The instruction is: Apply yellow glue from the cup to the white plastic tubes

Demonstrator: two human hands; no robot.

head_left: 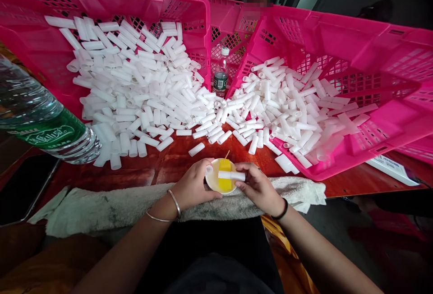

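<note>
In front of me sits a small white bowl (212, 181) with a yellow block (224, 166), maybe a sponge, and a thin stick poking up from it. My right hand (259, 186) pinches a short white plastic tube (232, 176), held level across the bowl above the yellow block. A seam or step shows midway along this tube. At the bowl's left rim, my left hand (196, 181) is closed around another white tube (209, 169), whose round end faces the bowl. Most of that tube is hidden by the fingers.
Heaps of white tubes (149, 86) spill from two tipped pink crates (324, 23) onto the reddish table (172, 158). A small bottle (220, 75) stands between the crates. A large water bottle (50, 122), phone (27, 186) and rolled towel (111, 208) lie nearer me.
</note>
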